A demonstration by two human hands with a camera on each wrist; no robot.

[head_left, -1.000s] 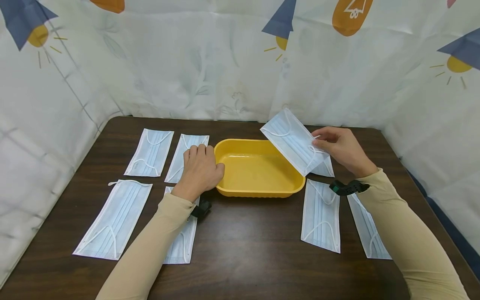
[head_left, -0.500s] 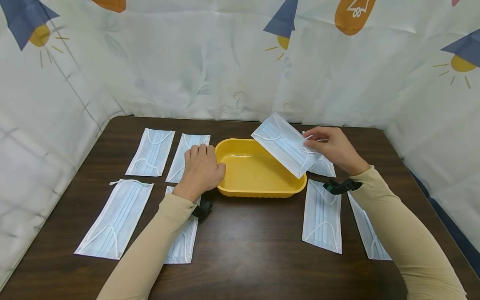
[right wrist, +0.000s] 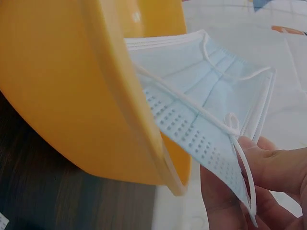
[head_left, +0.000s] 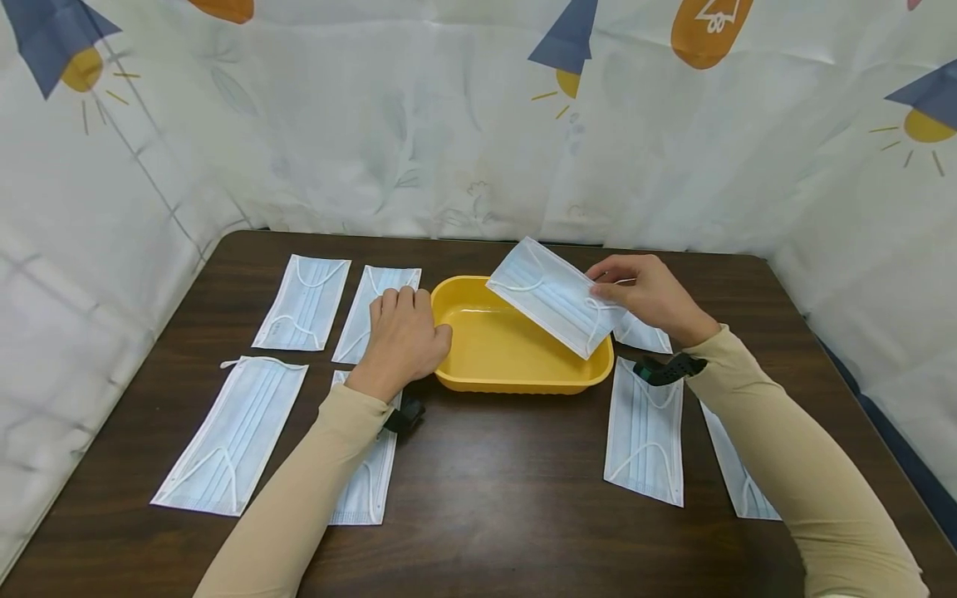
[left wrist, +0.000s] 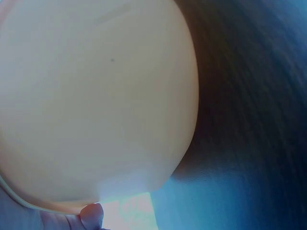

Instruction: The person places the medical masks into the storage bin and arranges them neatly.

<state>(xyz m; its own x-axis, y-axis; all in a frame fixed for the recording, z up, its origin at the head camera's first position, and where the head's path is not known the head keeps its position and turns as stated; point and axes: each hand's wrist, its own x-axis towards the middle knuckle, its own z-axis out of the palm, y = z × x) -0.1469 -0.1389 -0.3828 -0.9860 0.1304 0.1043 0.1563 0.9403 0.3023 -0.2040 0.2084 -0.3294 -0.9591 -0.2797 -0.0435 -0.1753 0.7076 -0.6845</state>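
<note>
Dark wood-grain tabletop (head_left: 508, 482), far corners rounded; white curtain (head_left: 419, 133) behind and at both sides, printed with blue lampshades (head_left: 566, 37) over yellow bulbs (head_left: 82, 71); orange oval print (head_left: 706, 48) with white outline (head_left: 718, 17) inside; dark blue strip (head_left: 900, 455) beyond tabletop's right edge.

tray (head_left: 493, 353) on table (head_left: 493, 490), masks (head_left: 232, 436) on either side, curtain (head_left: 389, 124) behind

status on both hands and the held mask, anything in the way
Right hand pinches pleated face mask, partly over yellow tray. Left hand holds tray's left end. Nothing visible blocking.

Head view looks down-forward; 2 wrist views, close — all share the tub (head_left: 516, 385).
</note>
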